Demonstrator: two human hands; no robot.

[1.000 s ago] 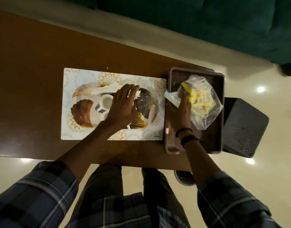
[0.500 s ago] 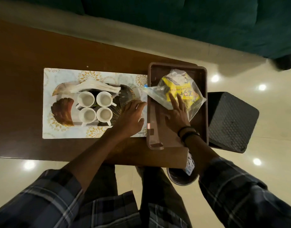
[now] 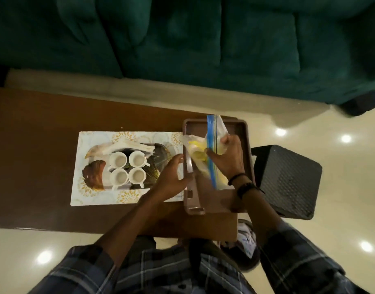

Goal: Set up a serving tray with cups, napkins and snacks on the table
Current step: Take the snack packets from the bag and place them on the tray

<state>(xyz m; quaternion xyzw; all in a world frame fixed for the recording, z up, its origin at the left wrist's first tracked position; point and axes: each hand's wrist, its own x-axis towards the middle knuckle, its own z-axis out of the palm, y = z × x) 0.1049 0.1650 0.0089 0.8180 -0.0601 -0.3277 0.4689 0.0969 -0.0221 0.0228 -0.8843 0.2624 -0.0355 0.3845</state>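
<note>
A patterned serving tray lies on a floral placemat on the brown table. It carries several white cups and a stack of white napkins along its far edge. To the right stands a brown plastic tray. My right hand grips a clear zip bag of yellow snacks with a blue seal strip, lifted over the brown tray. My left hand hovers at the brown tray's left rim, fingers loosely curled, right next to the bag's lower corner.
A black textured box stands on the floor right of the table. A green sofa runs along the far side. A bin sits under the table's near right corner. The brown table extends left.
My right hand went from resting flat on the snack bag to gripping it and lifting it upright. My left hand moved right from the serving tray to the brown tray's rim.
</note>
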